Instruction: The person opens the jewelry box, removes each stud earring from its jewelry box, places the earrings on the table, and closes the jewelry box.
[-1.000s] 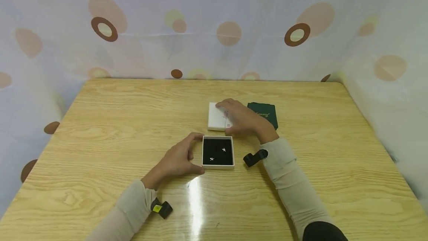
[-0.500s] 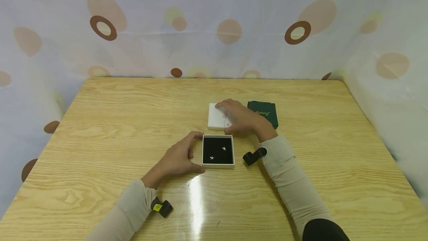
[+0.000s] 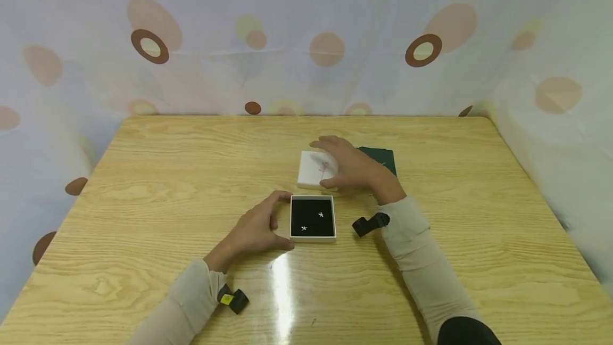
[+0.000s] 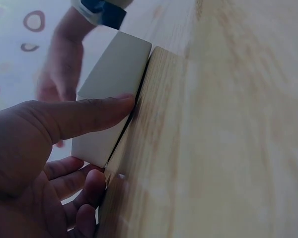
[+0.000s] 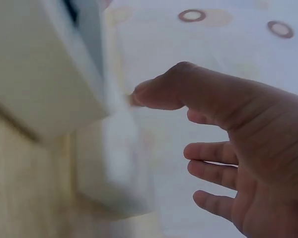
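In the head view my left hand (image 3: 251, 228) holds a small white open jewelry box (image 3: 313, 239) by its left side, index finger at the far wall and thumb at the near one. A black pad (image 3: 306, 209) fills the box, bearing two silvery star-shaped studs (image 3: 321, 214). The left wrist view has my thumb lying across the box's pale side wall (image 4: 116, 64). Just beyond the box rests a white box lid (image 3: 310, 168) with a pink flower print. Over its right part hovers my right hand (image 3: 354, 166); the right wrist view shows its fingers spread, nothing between them.
Behind my right hand, a dark green pouch (image 3: 384, 156) lies partly covered. The wooden table (image 3: 191, 164) ends at a patterned curtain (image 3: 287, 79) at the back. A black wrist device (image 3: 371, 224) sticks out near the box's right side.
My right hand has lifted slightly off the white lid, its fingertips moving away from the lid's far edge and covering more of the green pouch. My left hand stays on the box.
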`<state>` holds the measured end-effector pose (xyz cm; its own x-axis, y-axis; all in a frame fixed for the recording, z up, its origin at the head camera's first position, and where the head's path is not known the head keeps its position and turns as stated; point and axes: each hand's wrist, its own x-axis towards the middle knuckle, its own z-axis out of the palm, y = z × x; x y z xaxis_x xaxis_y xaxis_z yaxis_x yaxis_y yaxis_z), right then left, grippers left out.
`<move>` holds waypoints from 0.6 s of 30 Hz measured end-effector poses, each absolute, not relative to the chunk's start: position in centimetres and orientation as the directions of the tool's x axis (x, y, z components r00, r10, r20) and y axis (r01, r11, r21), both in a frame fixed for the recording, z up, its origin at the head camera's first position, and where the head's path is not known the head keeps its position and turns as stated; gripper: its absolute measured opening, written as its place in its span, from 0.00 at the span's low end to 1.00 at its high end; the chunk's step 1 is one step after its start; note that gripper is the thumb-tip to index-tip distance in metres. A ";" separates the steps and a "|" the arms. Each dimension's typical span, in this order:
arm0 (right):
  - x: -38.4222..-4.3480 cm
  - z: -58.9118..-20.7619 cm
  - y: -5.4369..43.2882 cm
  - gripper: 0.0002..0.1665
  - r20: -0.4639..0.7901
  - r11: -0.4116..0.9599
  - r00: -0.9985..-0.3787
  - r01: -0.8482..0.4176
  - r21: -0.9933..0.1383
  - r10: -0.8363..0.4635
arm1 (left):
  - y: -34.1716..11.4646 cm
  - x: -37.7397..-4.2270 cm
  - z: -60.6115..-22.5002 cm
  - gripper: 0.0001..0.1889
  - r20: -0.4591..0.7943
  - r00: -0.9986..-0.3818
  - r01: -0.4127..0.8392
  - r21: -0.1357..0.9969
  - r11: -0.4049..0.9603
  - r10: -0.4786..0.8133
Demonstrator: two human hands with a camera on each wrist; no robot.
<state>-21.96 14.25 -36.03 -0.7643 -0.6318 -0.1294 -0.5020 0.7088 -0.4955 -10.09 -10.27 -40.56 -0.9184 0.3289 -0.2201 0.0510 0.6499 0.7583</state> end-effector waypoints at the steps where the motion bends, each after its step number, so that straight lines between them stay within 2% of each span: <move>1: -21.6 -35.4 14.2 0.49 -0.099 0.694 -0.763 -0.515 -0.503 -0.638 | -10.2 -10.1 -40.6 0.51 -0.218 -0.918 0.052 0.760 0.648 0.331; 7: -17.9 -33.3 14.2 0.27 0.074 0.588 -0.688 -0.666 -0.460 -0.722 | -10.3 -10.2 -40.6 0.51 -0.212 -0.923 0.055 0.755 0.653 0.322; 12: -15.6 -34.2 14.8 0.09 0.113 0.592 -0.658 -0.729 -0.343 -0.745 | -9.9 -10.6 -40.6 0.51 -0.196 -0.925 0.072 0.751 0.657 0.326; 18: -14.5 -36.3 14.2 0.04 0.057 0.635 -0.660 -0.740 -0.223 -0.749 | -10.2 -10.3 -40.7 0.51 -0.211 -0.923 0.067 0.738 0.671 0.323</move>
<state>-14.46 14.20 -36.27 -0.6597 -0.7493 0.0572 -0.7401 0.6346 -0.2227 -10.33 -10.16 -40.66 -0.9225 0.3233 -0.2108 0.0667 0.6714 0.7381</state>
